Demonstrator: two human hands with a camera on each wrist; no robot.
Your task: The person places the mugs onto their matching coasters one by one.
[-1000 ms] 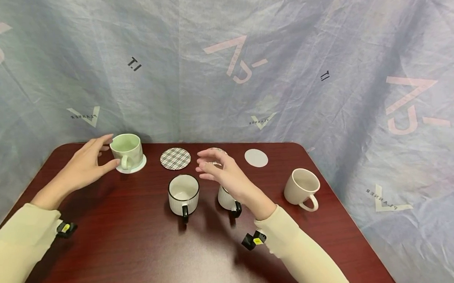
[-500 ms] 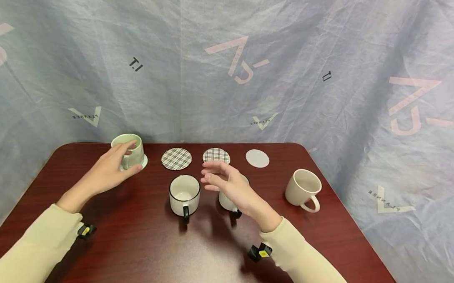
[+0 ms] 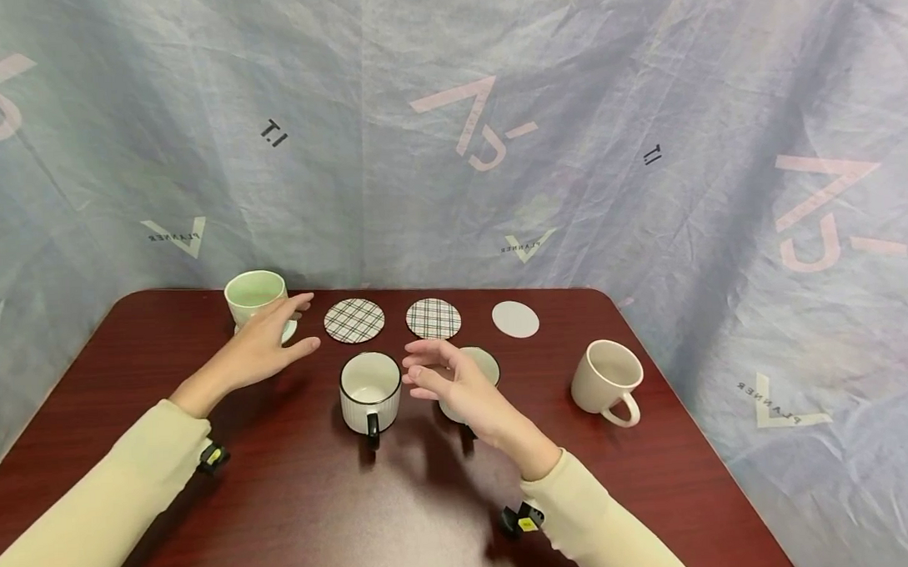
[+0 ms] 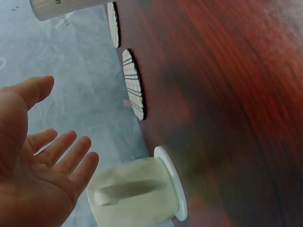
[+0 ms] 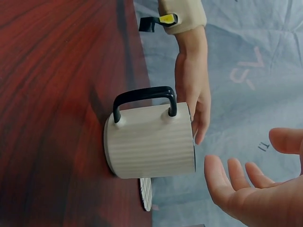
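In the head view, my left hand hovers in front of a pale green mug, fingers extended and holding nothing. That mug stands on a white coaster, best seen in the left wrist view. My right hand is held above a white ribbed mug, hiding part of it and its black handle. Its fingers are loosely bent with nothing between them. Left of it stands another ribbed mug with a black rim and handle. A ribbed mug also appears upright beside my right fingers in the right wrist view.
Two plaid coasters and a plain white coaster lie along the table's back edge. A cream mug stands at the right. A grey-blue printed cloth hangs behind the dark red table.
My left hand has moved right, away from the green mug's left side and across its front. The right hand has come slightly nearer and lower over the ribbed mug. The mugs stay put.
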